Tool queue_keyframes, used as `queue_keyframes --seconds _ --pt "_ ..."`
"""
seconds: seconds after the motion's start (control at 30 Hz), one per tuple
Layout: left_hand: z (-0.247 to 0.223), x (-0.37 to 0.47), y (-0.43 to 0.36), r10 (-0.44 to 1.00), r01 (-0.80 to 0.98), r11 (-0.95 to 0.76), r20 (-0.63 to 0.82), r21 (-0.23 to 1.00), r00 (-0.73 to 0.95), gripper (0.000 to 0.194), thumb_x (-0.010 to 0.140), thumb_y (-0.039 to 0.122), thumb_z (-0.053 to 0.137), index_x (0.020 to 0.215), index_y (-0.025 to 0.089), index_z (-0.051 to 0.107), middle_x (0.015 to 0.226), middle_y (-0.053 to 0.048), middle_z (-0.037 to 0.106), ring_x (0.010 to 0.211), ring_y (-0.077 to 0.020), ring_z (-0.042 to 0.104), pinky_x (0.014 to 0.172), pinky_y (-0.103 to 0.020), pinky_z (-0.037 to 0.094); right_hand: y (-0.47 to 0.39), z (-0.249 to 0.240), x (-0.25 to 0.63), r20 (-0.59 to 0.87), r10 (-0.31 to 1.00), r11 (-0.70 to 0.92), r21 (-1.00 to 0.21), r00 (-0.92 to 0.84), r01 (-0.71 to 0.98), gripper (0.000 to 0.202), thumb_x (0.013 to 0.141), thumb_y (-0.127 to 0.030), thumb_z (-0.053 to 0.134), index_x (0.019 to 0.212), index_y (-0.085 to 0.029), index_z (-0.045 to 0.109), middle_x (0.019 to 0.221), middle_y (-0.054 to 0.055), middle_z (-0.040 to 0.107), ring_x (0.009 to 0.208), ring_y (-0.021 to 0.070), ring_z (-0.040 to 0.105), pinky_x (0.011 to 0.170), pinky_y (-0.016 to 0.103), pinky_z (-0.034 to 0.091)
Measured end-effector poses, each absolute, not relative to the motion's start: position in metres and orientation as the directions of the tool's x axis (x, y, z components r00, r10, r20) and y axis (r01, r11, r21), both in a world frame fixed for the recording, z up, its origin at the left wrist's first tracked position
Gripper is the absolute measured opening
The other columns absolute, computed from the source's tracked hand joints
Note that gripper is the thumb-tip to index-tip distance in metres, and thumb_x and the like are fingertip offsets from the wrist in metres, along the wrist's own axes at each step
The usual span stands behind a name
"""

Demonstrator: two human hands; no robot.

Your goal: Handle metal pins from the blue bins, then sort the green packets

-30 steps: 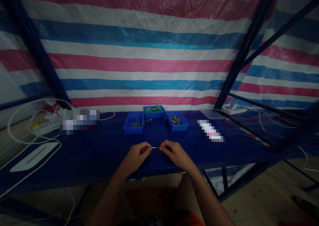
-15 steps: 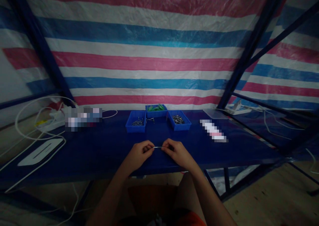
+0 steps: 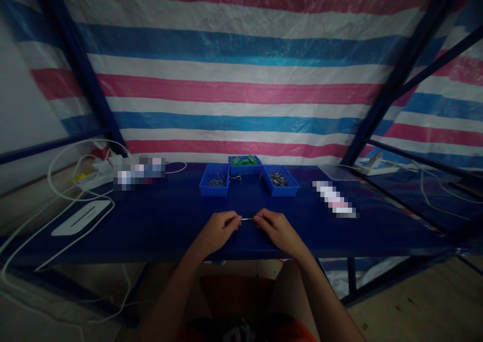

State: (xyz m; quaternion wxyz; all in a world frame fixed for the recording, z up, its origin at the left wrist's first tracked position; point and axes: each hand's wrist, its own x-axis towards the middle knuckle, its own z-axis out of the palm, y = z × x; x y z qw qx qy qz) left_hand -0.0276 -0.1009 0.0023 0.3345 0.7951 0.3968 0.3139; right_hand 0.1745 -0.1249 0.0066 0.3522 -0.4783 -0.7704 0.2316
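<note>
My left hand and my right hand are close together above the front of the blue table. A thin silvery metal rod spans the gap between them, lying nearly level. Each hand pinches one end of it between thumb and fingers, so both ends are hidden. Beyond the hands stand a blue bin with thin metal pieces on the left and another blue bin of metal pieces on the right. Behind them, a third blue bin holds green pieces.
A few loose metal pieces lie between the bins. On the table, a white flat device and white cables are at left. A blurred-out item lies at right. Blue frame posts flank a striped sheet.
The view has shifted slightly, so the table and bins appear a little further right. Both hands keep their pinch on the metal rod, and the left fingers look more closed together.
</note>
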Motion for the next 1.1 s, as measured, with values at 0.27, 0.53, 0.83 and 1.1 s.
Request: queue_keyframes --seconds 0.27,0.53,0.83,1.1 --pt "0.0 -0.026 -0.101 0.861 0.407 -0.415 0.206 0.813 0.465 0.022 0.084 0.034 0.046 0.077 0.016 0.058 0.064 0.003 0.056 0.06 -0.0109 0.051 0.058 -0.021 0.036 -0.122 0.002 0.174 0.314 0.902 0.43 -0.712 -0.297 0.555 0.019 0.088 -0.032 0.046 0.079 -0.019 0.056 0.068 -0.003 0.058 0.062 0.0109 0.053 0.06 0.022 0.037" --pt "0.0 -0.025 -0.1 0.858 0.356 -0.413 0.227 0.839 0.46 0.011 0.081 0.025 0.049 0.084 0.018 0.057 0.069 0.003 0.057 0.062 -0.0096 0.051 0.059 -0.02 0.038 -0.122 0.001 0.173 0.302 0.906 0.422 -0.717 -0.297 0.556 0.011 0.086 -0.028 0.05 0.083 -0.019 0.055 0.067 -0.004 0.057 0.061 0.0105 0.054 0.059 0.021 0.037" --pt "0.002 -0.026 -0.103 0.856 0.358 -0.416 0.228 0.836 0.463 0.016 0.084 0.03 0.048 0.082 0.017 0.058 0.069 0.002 0.058 0.062 -0.0104 0.052 0.06 -0.02 0.039 -0.124 0.004 0.165 0.36 0.866 0.493 -0.502 -0.347 0.711 0.014 0.091 -0.025 0.042 0.088 -0.018 0.055 0.077 0.002 0.061 0.071 0.0145 0.057 0.068 0.026 0.041" --pt "0.006 -0.029 -0.104 0.859 0.394 -0.446 0.261 0.804 0.441 0.027 0.088 0.035 0.042 0.08 0.018 0.062 0.07 0.001 0.061 0.066 -0.0126 0.055 0.062 -0.022 0.038 -0.115 0.015 0.172 0.341 0.79 0.583 -0.16 -0.51 0.797 0.02 0.093 -0.023 0.037 0.092 -0.018 0.056 0.082 0.005 0.061 0.077 0.0165 0.057 0.07 0.027 0.042"
